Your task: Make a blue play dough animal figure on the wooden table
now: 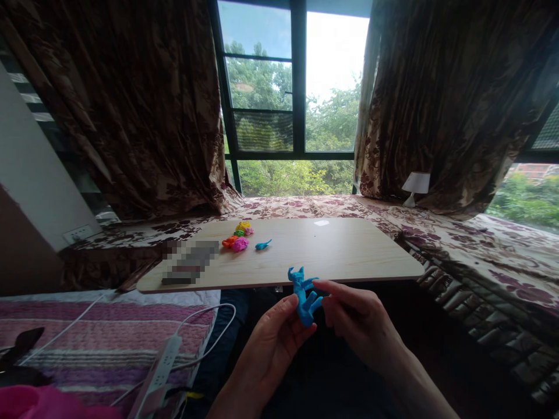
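A small blue clay animal figure point(302, 294), with a head, pointed ears and legs sticking out to the right, is held just in front of the table's near edge. My left hand point(279, 326) is closed around its lower body, thumb on the near side and fingers behind. From the right, my right hand point(358, 317) meets the legs: the index fingertip touches an upper leg, while the other fingers are curled by a lower one. Beyond them, a loose blue clay piece point(262, 246) with a thin pointed end lies on the table point(336, 256).
Orange point(229, 241), pink point(240, 244), green point(239, 233) and yellow point(243, 226) clay lumps sit at the table's left, near a blurred dark object point(191, 263). A white scrap point(322, 223) lies at the back. A power strip point(158, 372) with cable rests on the striped bedding.
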